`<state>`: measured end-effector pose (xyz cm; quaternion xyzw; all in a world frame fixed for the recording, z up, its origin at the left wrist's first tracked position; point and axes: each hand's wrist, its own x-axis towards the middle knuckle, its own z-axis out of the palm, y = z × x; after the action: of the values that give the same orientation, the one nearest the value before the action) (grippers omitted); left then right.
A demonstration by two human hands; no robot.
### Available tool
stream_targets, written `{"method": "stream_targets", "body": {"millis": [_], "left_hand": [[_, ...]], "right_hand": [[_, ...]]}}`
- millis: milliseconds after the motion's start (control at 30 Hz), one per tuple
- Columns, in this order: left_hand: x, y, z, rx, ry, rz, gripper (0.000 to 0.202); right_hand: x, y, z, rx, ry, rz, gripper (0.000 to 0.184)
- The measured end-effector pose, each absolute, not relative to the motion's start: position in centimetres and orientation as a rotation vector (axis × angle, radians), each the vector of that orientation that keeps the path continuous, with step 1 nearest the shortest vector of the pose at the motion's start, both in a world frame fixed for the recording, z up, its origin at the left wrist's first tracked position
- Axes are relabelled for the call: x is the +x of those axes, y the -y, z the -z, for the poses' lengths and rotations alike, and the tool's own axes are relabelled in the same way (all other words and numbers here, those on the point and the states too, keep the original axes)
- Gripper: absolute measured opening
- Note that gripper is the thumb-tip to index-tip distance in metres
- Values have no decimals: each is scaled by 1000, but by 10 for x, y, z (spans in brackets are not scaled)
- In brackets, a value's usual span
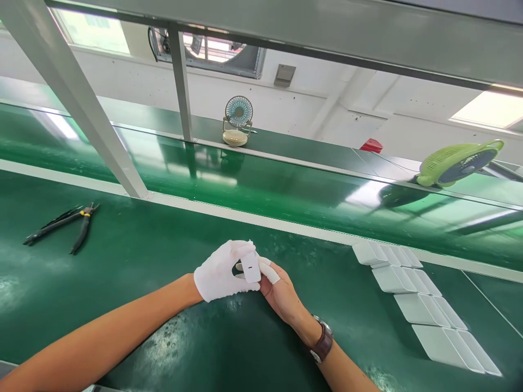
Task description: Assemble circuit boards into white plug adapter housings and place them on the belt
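Above the green bench I hold a small white plastic part (250, 267) with a short dark slot in its face. My left hand (223, 272), in a white glove, is closed round its left side, thumb and fingers curved. From the other side my right hand (281, 288) grips the part's right edge; white covers sit on its fingertips and a watch (322, 338) is on the wrist. The far side of the part is hidden by my fingers. Rows of white plastic pieces (433, 305) stand on the bench to the right, apart from my hands.
Pliers (81, 215) and tweezers (61, 218) lie at the left. A white strip (245, 215) edges the bench, with a green conveyor belt (281, 179) behind it. A post (81, 98) rises at left. A small fan (237, 120) and a green fan (457, 163) stand beyond.
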<state>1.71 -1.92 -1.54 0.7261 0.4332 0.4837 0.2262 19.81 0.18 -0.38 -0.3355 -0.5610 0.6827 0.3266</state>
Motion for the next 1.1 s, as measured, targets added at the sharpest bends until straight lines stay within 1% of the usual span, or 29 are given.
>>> {"method": "stream_targets", "body": {"millis": [67, 133, 167, 200, 267, 333, 400, 467, 567, 700, 800, 867, 933, 1000, 1100], "left_hand": [[16, 18, 15, 1997, -1183, -1330, 80], [15, 17, 15, 1929, -1242, -1288, 87], [15, 16, 14, 1875, -1294, -1258, 87], [15, 15, 14, 1815, -1353, -1225, 85], [14, 13, 13, 1698, -1459, -1154, 74], [14, 10, 10, 1594, -1517, -1088, 59], [15, 8, 6, 1539, -1524, -1027, 49], [15, 6, 2, 1525, -1480, -985, 44], [17, 8, 0, 1429, -1336, -957, 36], [20, 11, 3, 1231, -1251, -962, 37], [17, 6, 4, 1169, -1245, -1045, 38], [9, -3, 3, 1209, -1333, -1128, 39], [-5, -17, -2, 1294, -1573, -1177, 39], [-24, -35, -10, 1337, -1827, -1177, 33], [-57, -63, -24, 1325, -2015, -1205, 22]], "right_hand": [[202, -4, 5, -904, 1520, -1638, 41], [207, -7, 4, -941, 1638, -1353, 37], [209, -9, 3, -945, 1731, -1183, 36], [211, -10, 3, -935, 1834, -1013, 35], [214, -11, 1, -868, 2028, -734, 37], [216, -12, -1, -780, 2170, -564, 43], [219, -13, -1, -701, 2270, -472, 48], [224, -14, -1, -648, 2344, -402, 51], [233, -20, 5, -677, 2322, -283, 50], [237, -31, 17, -873, 2224, -156, 42], [233, -35, 25, -885, 2270, -9, 38], [230, -34, 27, -852, 2337, 96, 35], [229, -32, 28, -840, 2376, 179, 31], [229, -30, 28, -850, 2387, 226, 30], [228, -28, 28, -861, 2387, 251, 29]]}}
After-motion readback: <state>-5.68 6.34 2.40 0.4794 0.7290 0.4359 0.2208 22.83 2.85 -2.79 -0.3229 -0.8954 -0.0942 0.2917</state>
